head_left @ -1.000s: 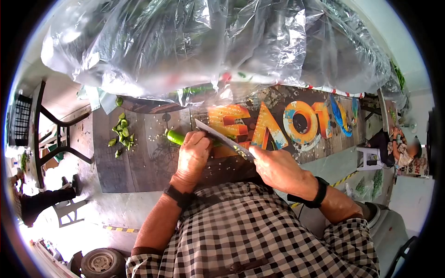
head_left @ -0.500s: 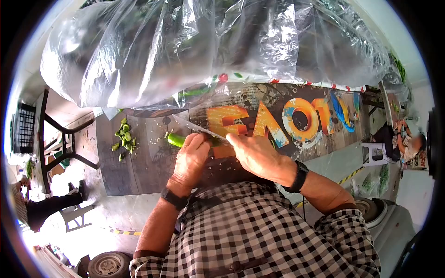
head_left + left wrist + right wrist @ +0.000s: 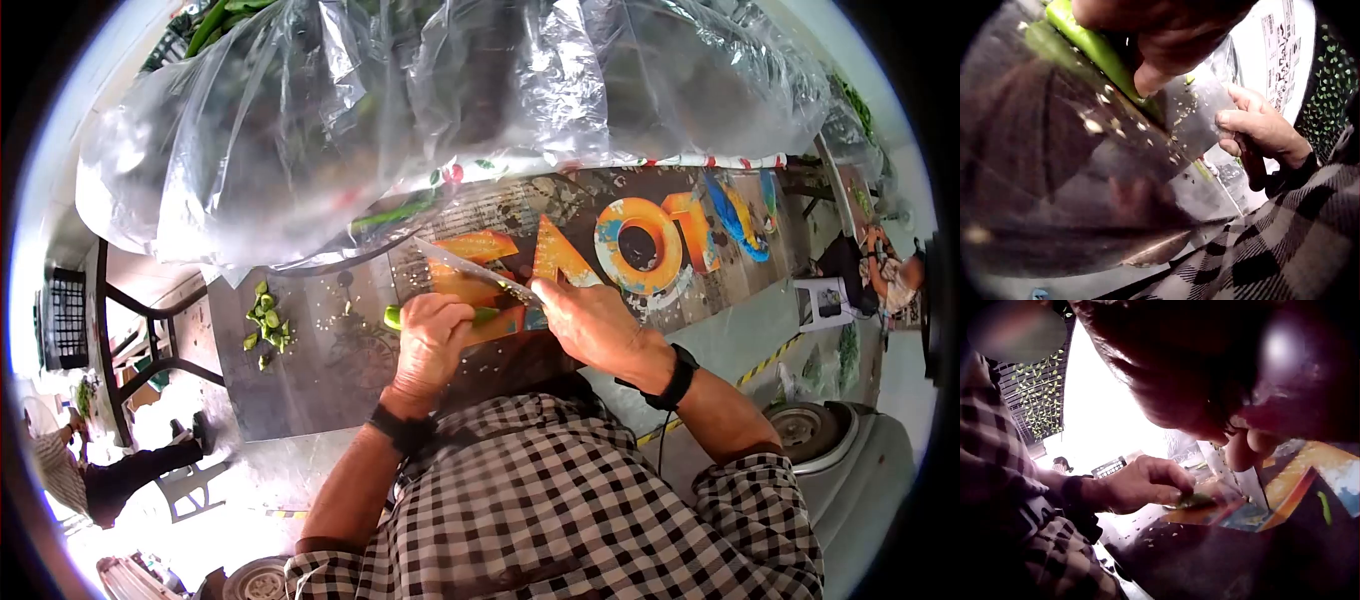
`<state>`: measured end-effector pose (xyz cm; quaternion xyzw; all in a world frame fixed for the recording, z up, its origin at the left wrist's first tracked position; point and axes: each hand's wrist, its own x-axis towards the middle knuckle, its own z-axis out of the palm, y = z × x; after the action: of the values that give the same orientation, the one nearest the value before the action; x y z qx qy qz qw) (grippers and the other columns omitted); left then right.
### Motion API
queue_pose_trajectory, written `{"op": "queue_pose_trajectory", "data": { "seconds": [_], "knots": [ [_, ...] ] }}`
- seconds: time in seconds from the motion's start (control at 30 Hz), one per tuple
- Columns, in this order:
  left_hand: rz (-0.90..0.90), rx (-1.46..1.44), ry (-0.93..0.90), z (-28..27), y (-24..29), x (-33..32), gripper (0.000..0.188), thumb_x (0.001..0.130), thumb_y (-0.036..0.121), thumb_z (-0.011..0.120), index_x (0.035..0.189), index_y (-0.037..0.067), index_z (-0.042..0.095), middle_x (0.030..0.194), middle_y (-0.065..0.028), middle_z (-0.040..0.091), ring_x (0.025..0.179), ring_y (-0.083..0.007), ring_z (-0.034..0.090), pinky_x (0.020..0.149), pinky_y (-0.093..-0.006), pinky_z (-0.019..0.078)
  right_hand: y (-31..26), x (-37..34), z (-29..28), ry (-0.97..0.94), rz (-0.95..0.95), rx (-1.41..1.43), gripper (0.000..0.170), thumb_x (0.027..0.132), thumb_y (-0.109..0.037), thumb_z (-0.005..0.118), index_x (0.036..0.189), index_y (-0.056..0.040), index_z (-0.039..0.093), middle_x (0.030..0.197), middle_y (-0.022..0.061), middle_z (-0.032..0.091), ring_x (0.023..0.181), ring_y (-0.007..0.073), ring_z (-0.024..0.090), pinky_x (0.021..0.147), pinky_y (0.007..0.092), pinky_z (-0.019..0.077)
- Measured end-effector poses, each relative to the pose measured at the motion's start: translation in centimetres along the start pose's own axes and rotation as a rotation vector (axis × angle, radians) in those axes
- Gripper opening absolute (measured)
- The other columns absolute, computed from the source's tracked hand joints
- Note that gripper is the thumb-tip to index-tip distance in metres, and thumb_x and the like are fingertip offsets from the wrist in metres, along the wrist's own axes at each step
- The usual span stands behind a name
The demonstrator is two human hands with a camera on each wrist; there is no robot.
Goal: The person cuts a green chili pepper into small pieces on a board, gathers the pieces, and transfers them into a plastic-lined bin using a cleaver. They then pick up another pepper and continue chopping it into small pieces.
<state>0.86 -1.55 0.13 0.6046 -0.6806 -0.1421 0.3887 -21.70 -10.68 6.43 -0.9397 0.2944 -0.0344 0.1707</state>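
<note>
My left hand (image 3: 432, 340) grips a long green pepper (image 3: 1094, 44) close over the dark tabletop. The pepper's left end (image 3: 393, 317) sticks out past the fingers. In my right hand (image 3: 590, 325) is a cleaver, its brown handle (image 3: 1252, 164) inside the fist. The broad blade (image 3: 470, 268) slants up and leftward, with small pale seeds stuck on it. In the left wrist view its edge stands right beside the pepper, by the left fingertips. Cut green pepper ends (image 3: 267, 320) lie in a small heap to the left.
Pale seeds (image 3: 340, 312) are scattered over the painted table (image 3: 300, 385). A large clear plastic sheet (image 3: 400, 120) covers produce along the far side. A stool (image 3: 825, 302) and a seated person (image 3: 885, 275) are at the right; another person (image 3: 85, 465) sits at the left.
The right hand and cleaver went left against the pepper, then drew back to the right. The left hand keeps its grip, and less of the pepper shows past it on the left.
</note>
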Motion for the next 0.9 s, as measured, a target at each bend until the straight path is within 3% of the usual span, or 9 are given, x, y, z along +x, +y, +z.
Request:
{"op": "queue_pose_trajectory", "data": {
  "seconds": [0.17,0.27,0.47,0.57,0.9],
  "knots": [
    [0.018,-0.082,-0.077,-0.7,0.2,0.5,0.016,0.070,-0.002,0.069,0.083,0.006,0.063,0.093,-0.0077,0.063,0.090,-0.0296,0.059,0.080,-0.0384,0.0483,-0.4,-1.4,-2.5,-0.169,0.084,-0.027,0.036,0.084,-0.011,0.060,0.117,-0.0027,0.051,0.084,0.0033,0.060,0.073,0.0181,0.062,0.057,0.0323,0.0483],
    [0.017,-0.091,-0.058,-0.7,0.4,0.6,0.015,0.070,-0.002,0.069,0.082,0.005,0.063,0.089,-0.0077,0.061,0.087,-0.0308,0.058,0.079,-0.0390,0.0487,0.4,-3.0,-1.3,-0.220,-0.023,-0.109,0.034,0.083,-0.011,0.060,0.115,-0.0030,0.052,0.083,0.0017,0.059,0.073,0.0168,0.061,0.057,0.0314,0.0477],
    [0.028,-0.056,-0.082,-0.8,0.1,0.6,0.017,0.069,-0.003,0.068,0.083,0.004,0.063,0.092,-0.0094,0.063,0.091,-0.0320,0.059,0.080,-0.0396,0.0494,-1.4,-2.7,-3.4,-0.351,0.103,-0.020,0.035,0.084,-0.015,0.059,0.115,-0.0004,0.054,0.087,-0.0002,0.056,0.084,0.0115,0.059,0.060,0.0259,0.0470],
    [0.051,-0.047,-0.067,-0.4,-0.3,0.5,0.017,0.069,-0.003,0.068,0.084,0.004,0.063,0.092,-0.0106,0.064,0.094,-0.0336,0.060,0.083,-0.0397,0.0494,-0.8,-3.4,-1.4,-0.026,-0.041,0.003,0.025,0.081,-0.008,0.063,0.102,-0.0050,0.050,0.069,0.0060,0.059,0.055,0.0256,0.061,0.047,0.0373,0.0469],
    [0.123,0.149,0.000,-0.5,0.2,0.1,0.016,0.070,0.004,0.067,0.086,0.008,0.064,0.093,-0.0064,0.065,0.099,-0.0274,0.059,0.085,-0.0392,0.0477,-1.2,-2.6,-2.6,-0.070,-0.028,0.065,0.022,0.082,-0.005,0.061,0.102,-0.0045,0.051,0.070,0.0087,0.060,0.057,0.0296,0.061,0.048,0.0402,0.0469]
  ]
}}
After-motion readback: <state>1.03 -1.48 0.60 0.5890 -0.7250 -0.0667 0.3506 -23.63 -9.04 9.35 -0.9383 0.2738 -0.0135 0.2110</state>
